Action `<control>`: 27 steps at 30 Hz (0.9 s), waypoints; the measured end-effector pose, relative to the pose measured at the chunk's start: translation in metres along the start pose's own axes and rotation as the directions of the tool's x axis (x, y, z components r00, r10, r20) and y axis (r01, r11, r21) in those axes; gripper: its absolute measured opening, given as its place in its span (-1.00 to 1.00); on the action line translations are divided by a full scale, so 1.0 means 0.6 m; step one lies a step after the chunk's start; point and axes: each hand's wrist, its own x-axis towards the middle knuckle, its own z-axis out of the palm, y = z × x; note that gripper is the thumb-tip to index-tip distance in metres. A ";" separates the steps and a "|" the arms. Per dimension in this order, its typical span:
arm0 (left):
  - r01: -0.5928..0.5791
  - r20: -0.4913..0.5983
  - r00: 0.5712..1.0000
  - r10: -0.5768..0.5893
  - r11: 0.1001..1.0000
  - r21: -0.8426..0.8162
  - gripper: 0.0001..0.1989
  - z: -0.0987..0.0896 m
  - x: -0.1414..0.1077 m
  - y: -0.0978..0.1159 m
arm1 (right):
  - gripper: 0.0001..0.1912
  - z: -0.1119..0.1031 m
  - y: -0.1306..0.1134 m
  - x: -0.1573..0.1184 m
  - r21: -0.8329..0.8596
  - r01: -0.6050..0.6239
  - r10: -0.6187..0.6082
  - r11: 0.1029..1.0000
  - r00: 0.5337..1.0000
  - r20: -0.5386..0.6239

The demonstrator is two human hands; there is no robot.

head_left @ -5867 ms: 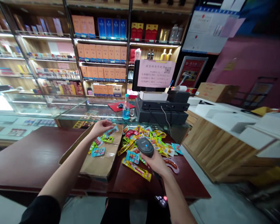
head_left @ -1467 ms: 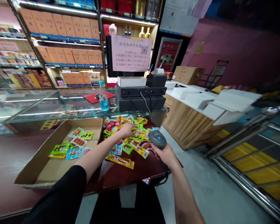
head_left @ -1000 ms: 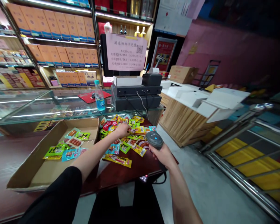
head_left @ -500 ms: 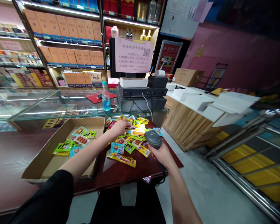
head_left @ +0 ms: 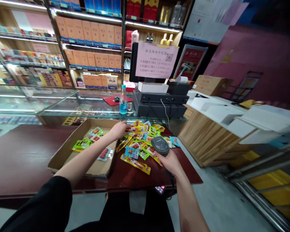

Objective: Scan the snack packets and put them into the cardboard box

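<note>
My right hand [head_left: 170, 161] is wrapped around the handle of a dark grey barcode scanner [head_left: 160, 145], its head tilted over a pile of snack packets [head_left: 145, 153]. My left hand [head_left: 120, 130] is closed at the left side of the pile, pinching the end of a long yellow snack packet [head_left: 136, 129]; the fingertips are partly hidden. Under my left forearm stands a shallow cardboard box [head_left: 62, 158]. Inside it lie green packets [head_left: 82, 144] and a clear-and-blue packet of red sausages [head_left: 104, 154]. Another long yellow packet [head_left: 136, 163] lies nearest me.
A blue-capped bottle [head_left: 123, 100] stands on the glass counter [head_left: 91, 103] behind the dark red table [head_left: 21, 154]. A monitor with a pink sign [head_left: 157, 60] and a cash drawer [head_left: 159, 106] are further right. A wooden cabinet [head_left: 205, 135] stands beyond the table's right end.
The view has swung left. My left hand has drawn back left toward the box with a long yellow packet. The bright light patch on a packet near the scanner is gone.
</note>
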 end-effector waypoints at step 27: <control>0.019 0.016 1.000 -0.020 0.999 0.049 -0.68 0.017 -0.016 -0.006 | -0.71 -0.005 0.007 -0.005 -0.021 -0.020 0.021 1.000 0.997 0.078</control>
